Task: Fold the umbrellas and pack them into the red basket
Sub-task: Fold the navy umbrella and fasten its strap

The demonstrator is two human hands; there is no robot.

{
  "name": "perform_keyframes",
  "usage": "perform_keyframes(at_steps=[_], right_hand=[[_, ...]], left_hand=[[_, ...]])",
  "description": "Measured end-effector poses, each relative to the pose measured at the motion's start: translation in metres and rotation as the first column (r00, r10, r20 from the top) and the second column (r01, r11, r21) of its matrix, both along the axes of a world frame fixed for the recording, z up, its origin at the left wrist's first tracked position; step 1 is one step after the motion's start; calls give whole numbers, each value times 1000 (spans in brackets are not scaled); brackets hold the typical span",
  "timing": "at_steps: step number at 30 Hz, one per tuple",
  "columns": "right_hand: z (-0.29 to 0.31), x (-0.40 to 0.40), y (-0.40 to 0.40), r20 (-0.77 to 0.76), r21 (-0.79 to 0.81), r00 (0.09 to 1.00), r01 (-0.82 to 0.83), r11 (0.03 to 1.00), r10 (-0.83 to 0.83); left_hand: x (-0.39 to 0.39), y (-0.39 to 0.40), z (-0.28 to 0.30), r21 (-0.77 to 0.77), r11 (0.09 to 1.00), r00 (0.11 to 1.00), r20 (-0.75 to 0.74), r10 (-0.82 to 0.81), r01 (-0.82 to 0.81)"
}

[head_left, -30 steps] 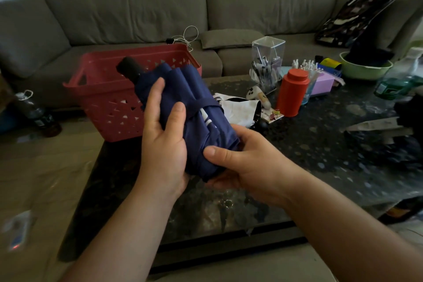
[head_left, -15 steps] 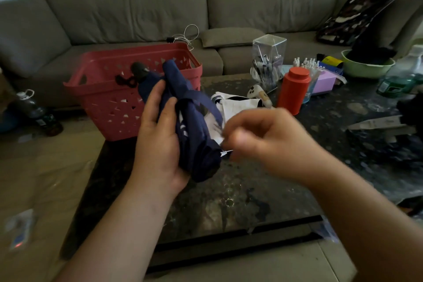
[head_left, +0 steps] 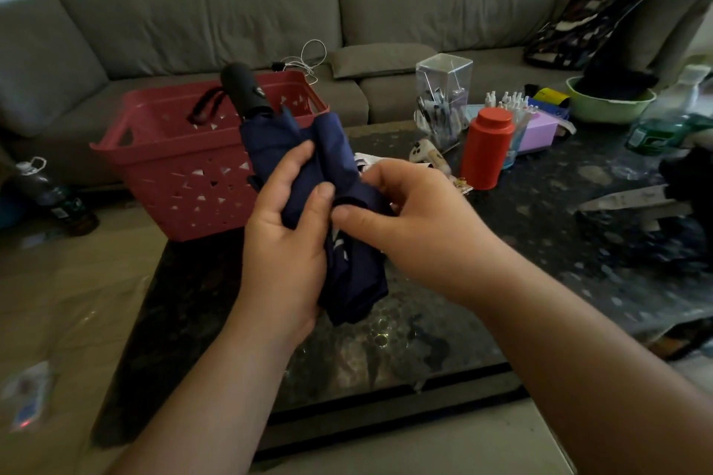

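Head view shows the navy umbrella (head_left: pixel 328 181) held above the dark tabletop (head_left: pixel 540 227), just in front of the red basket (head_left: pixel 185 173), its black handle (head_left: pixel 243 89) pointing up and away. The left hand (head_left: pixel 287 243) is wrapped around the bundled canopy; the right hand (head_left: pixel 409 220) pinches the closing strap at mid-length. To do this well, keep the folds squeezed tight, draw the strap snugly around and fasten it before the cloth springs loose.

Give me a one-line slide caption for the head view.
Both hands, left hand and right hand, hold a folded navy umbrella above the dark table, beside the red basket.
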State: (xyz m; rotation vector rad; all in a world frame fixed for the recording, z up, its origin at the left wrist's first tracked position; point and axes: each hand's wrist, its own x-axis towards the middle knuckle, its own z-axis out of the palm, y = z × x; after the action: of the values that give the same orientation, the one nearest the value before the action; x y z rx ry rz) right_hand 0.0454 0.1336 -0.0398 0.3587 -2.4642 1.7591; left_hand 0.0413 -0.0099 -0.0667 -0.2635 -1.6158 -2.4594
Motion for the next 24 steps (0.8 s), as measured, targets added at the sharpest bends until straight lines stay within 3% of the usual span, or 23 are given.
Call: perform_keyframes(at_steps=[3, 8, 12, 16, 24], right_hand=[[-2, -6, 11, 63, -26, 998, -22, 999, 24], [2, -11, 36, 200, -145, 976, 111, 983, -81], [7, -9, 46, 258, -394, 945, -89, 915, 202], [1, -5, 40, 321, -505, 849, -221, 834, 419], [-3, -6, 35, 246, -644, 905, -115, 756, 348]], left_hand=[[0, -3, -1, -24, 999, 999, -29, 36, -36], [-2, -11, 6, 18, 999, 998, -33, 52, -52], [-2, -11, 4, 10, 998, 997, -41, 60, -59], [2, -3, 1, -48, 998, 997, -61, 37, -39], [3, -2, 0, -88, 994, 996, -62, 60, -66]])
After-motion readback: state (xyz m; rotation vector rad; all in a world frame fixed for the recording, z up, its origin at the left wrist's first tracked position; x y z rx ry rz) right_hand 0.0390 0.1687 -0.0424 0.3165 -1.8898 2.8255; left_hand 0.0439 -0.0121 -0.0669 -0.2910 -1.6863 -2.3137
